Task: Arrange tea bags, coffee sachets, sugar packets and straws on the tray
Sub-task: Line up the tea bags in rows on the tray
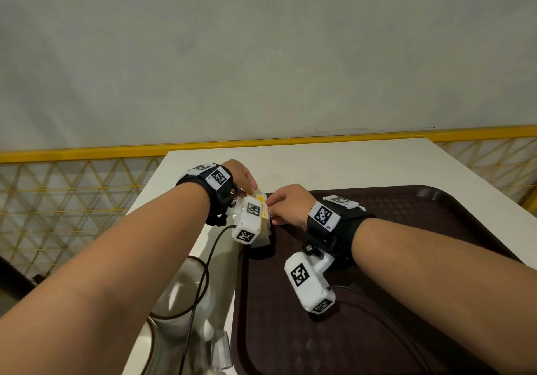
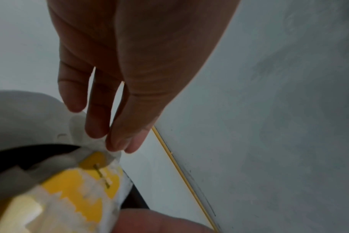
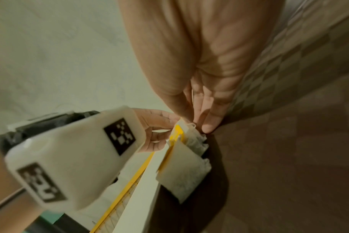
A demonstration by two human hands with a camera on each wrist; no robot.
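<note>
Both hands meet at far-left corner of dark brown textured plastic tray (image 1: 406,258) on white worktop (image 1: 319,159).

Left hand (image 1: 241,175): fingers (image 2: 118,138) pinch top edge of white paper tea bags with yellow tags (image 3: 184,165).

Right hand (image 1: 286,203): fingers (image 3: 210,124) pinch same bundle at string end.

Tea bags: light, soft, crushable; paper tears, strings tangle. Best hold: stapled tag edge, gentle pinch.

Dark brown tray (image 1: 377,331) with faint checker pattern; white tea bags (image 3: 184,171) with yellow tags; white table (image 1: 290,162).
</note>
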